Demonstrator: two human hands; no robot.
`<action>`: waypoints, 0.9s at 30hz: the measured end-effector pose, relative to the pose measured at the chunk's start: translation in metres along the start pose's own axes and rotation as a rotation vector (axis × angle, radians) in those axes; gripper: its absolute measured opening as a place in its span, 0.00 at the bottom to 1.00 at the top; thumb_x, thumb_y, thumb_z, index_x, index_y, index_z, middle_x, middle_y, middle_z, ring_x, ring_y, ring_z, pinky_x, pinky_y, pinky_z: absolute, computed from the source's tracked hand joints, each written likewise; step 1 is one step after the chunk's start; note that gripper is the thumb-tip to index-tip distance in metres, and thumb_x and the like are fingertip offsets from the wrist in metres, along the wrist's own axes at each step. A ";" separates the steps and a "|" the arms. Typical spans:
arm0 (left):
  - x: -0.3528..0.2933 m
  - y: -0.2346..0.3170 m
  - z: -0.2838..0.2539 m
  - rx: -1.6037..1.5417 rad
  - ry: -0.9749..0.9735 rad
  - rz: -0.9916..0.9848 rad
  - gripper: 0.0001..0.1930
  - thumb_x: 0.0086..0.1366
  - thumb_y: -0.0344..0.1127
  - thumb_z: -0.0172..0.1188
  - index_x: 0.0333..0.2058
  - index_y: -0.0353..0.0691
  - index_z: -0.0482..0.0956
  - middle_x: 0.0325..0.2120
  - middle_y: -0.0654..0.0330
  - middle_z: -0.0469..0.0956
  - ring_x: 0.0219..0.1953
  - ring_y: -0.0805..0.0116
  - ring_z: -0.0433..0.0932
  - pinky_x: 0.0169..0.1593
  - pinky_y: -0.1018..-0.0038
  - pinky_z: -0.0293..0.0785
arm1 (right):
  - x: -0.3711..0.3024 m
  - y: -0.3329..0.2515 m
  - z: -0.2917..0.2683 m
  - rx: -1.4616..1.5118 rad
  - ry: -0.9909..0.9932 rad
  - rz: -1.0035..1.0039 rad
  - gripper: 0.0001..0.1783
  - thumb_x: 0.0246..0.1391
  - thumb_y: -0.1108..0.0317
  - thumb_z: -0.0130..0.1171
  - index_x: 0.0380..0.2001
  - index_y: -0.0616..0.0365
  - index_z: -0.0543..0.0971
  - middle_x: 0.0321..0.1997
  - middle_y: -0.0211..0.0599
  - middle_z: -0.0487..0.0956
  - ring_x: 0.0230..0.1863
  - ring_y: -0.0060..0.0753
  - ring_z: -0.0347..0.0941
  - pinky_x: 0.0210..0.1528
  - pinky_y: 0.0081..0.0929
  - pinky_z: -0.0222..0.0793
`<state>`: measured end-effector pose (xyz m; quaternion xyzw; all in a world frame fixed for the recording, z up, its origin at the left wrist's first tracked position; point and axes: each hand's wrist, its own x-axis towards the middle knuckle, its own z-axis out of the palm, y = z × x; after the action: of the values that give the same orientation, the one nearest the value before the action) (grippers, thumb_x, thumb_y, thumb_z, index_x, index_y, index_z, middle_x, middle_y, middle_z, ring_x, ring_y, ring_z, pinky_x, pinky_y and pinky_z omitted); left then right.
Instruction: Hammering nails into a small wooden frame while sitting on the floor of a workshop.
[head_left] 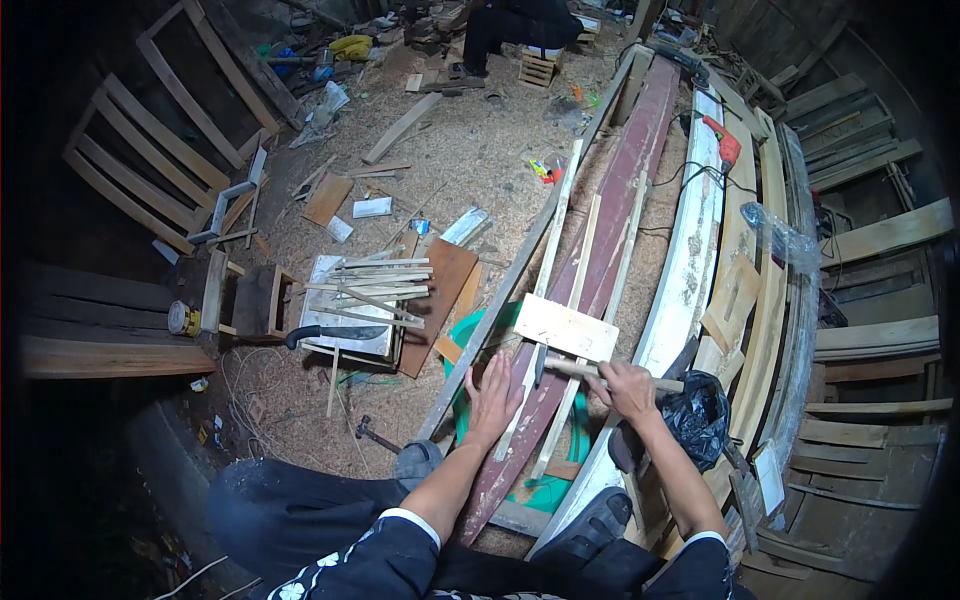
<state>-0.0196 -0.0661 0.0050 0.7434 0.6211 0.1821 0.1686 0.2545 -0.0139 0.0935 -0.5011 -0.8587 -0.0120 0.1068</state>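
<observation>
Two hands (pixel 628 391), black bag (pixel 697 422), contents hidden

Woodworking workshop, floor (pixel 455 185) (littered with shavings (pixel 480 130)), stacked planks (pixel 880 338), red power tool (pixel 728 148)

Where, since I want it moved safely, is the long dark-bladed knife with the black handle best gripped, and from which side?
Probably the black handle, taken by the left hand from above, on the left: it seems to jut past the edge of the white-topped stand, while the dark blade lies flat, pointing right.
</observation>
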 end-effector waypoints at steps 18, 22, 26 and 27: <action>0.000 -0.002 -0.001 -0.009 -0.023 -0.014 0.36 0.70 0.46 0.54 0.69 0.34 0.55 0.72 0.52 0.53 0.75 0.61 0.50 0.72 0.41 0.30 | -0.002 0.012 -0.003 0.038 0.058 -0.148 0.18 0.52 0.49 0.68 0.28 0.51 0.78 0.22 0.33 0.74 0.22 0.34 0.75 0.23 0.34 0.71; -0.002 -0.004 0.000 -0.030 -0.034 -0.032 0.35 0.70 0.47 0.54 0.69 0.33 0.57 0.72 0.51 0.52 0.75 0.60 0.50 0.72 0.41 0.32 | -0.005 0.007 -0.005 0.121 0.065 -0.200 0.18 0.53 0.50 0.68 0.27 0.51 0.76 0.23 0.34 0.75 0.22 0.37 0.75 0.23 0.34 0.71; -0.001 -0.005 0.000 0.010 -0.024 -0.012 0.35 0.70 0.47 0.54 0.69 0.34 0.57 0.72 0.51 0.53 0.74 0.60 0.50 0.72 0.40 0.32 | -0.001 0.003 -0.002 0.101 0.018 -0.077 0.16 0.53 0.52 0.68 0.28 0.53 0.78 0.23 0.37 0.76 0.23 0.42 0.76 0.23 0.37 0.71; -0.003 -0.001 0.002 -0.023 -0.022 -0.019 0.35 0.70 0.47 0.54 0.69 0.34 0.57 0.72 0.51 0.53 0.74 0.60 0.50 0.72 0.40 0.32 | -0.001 0.003 -0.001 0.072 0.096 0.086 0.18 0.54 0.51 0.66 0.26 0.53 0.76 0.22 0.36 0.74 0.24 0.39 0.76 0.23 0.36 0.71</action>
<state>-0.0201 -0.0689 0.0030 0.7375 0.6241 0.1792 0.1858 0.2574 -0.0136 0.0938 -0.5321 -0.8302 -0.0004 0.1662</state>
